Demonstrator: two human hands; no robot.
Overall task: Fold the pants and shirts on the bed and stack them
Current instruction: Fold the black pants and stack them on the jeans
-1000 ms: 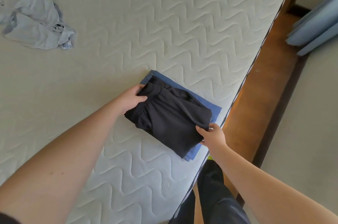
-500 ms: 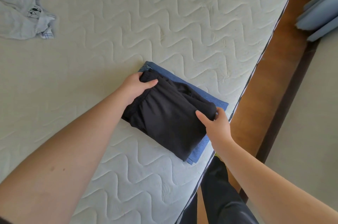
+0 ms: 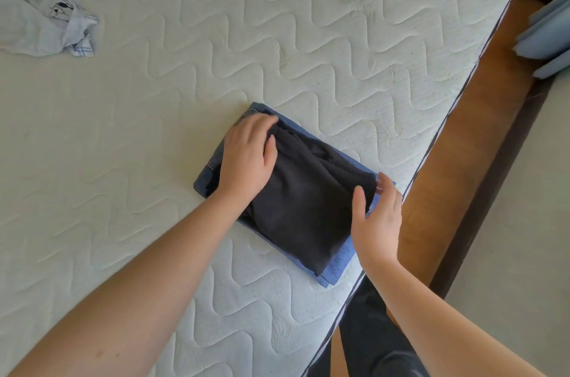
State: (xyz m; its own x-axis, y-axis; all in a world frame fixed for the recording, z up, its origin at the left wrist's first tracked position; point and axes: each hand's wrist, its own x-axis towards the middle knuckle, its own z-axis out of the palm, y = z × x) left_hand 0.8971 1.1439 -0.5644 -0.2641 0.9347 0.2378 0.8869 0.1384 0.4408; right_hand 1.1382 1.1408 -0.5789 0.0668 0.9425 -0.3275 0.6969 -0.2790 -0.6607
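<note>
Mattress [image 3: 308, 37] edge runs just beside the folded black pants [image 3: 305, 201], which lie on folded blue jeans [image 3: 209, 176]. Left hand [image 3: 246, 157] rests flat on the pants; right hand [image 3: 376, 222] is released, fingers touching their edge. Crumpled pale shirt [image 3: 34, 13] lies well apart, print unreadable

A: What is covered? B: The black garment [image 3: 303, 198] hides most of the folded blue jeans [image 3: 209, 174] — only their rim shows; the left hand [image 3: 246, 157] masks the black cloth's far corner.
A: And cut off? B: The pale shirt [image 3: 40, 6] runs past the top-left edge; its small print is unreadable — the bed [image 3: 308, 37] too is cropped.
</note>
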